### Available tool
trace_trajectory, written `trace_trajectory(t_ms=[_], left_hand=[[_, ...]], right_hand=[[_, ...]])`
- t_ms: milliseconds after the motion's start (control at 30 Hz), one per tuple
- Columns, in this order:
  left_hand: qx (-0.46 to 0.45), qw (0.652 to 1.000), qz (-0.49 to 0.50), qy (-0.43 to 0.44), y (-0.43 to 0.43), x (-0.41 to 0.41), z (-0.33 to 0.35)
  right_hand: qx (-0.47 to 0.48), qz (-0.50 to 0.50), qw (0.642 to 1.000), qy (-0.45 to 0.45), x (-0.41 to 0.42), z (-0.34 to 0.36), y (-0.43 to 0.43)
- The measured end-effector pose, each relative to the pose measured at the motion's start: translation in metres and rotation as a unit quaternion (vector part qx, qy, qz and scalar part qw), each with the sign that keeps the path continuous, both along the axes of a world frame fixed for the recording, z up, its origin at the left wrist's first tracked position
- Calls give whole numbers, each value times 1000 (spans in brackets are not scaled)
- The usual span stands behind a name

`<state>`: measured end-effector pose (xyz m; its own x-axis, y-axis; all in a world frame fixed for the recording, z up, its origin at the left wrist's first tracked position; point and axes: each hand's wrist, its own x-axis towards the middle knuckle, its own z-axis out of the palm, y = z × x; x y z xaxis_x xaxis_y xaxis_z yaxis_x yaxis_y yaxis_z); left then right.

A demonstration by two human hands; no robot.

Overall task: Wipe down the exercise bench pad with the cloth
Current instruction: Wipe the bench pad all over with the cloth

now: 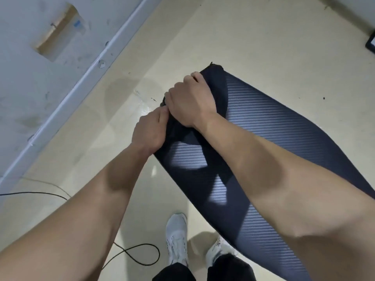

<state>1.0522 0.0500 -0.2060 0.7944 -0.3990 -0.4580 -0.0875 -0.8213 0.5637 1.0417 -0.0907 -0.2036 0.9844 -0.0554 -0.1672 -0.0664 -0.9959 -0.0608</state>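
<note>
The pad (284, 128) is what I look at first: one long, dark navy foam sheet with fine ribs running across its surface. It lies flat on the floor (263, 37), stretching from beside the feet away to the upper middle of my view. Its far end is rounded. One cloth (217, 92) lies there, smooth, dark and nearly the same colour as the pad, bunched into folds over that end.

Both hands are on it. The right hand (190, 102) sits on top of the cloth with its fingers curled down over the far edge, so its grip is closed on the fabric. The left hand (150, 132) is just beside it at the pad's left edge, touching the right hand. Its fingers are tucked in, its grip narrow and holding a gathered part of the cloth. Both forearms are bare.

The floor is pale cream, glossy and lightly scuffed. Two white trainers (176, 238) stand at the pad's near end below black trousers (231, 266). One thin black cable (142, 254) loops across the floor to their left. A pale blue skirting (81, 86) runs along the foot of a marked wall, and one strip of brown cardboard (58, 31) is fixed to that wall.
</note>
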Motion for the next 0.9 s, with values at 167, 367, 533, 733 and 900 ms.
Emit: trace_trajectory(t_ms=[167, 367, 533, 733, 900], left_hand=[[-85, 984, 153, 20, 25, -45, -3], [-176, 945, 263, 85, 36, -99, 5], [-187, 940, 271, 93, 32, -168, 6], [-176, 917, 321, 160, 18, -291, 2], [-200, 891, 350, 211, -9, -403, 3]], right_hand=[[47, 10, 999, -26, -45, -7, 28], [49, -2, 999, 10, -113, -3, 47], [51, 0, 999, 17, -179, -5, 57], [50, 11, 998, 28, -295, -1, 50], [-3, 21, 1000, 23, -408, -1, 28]])
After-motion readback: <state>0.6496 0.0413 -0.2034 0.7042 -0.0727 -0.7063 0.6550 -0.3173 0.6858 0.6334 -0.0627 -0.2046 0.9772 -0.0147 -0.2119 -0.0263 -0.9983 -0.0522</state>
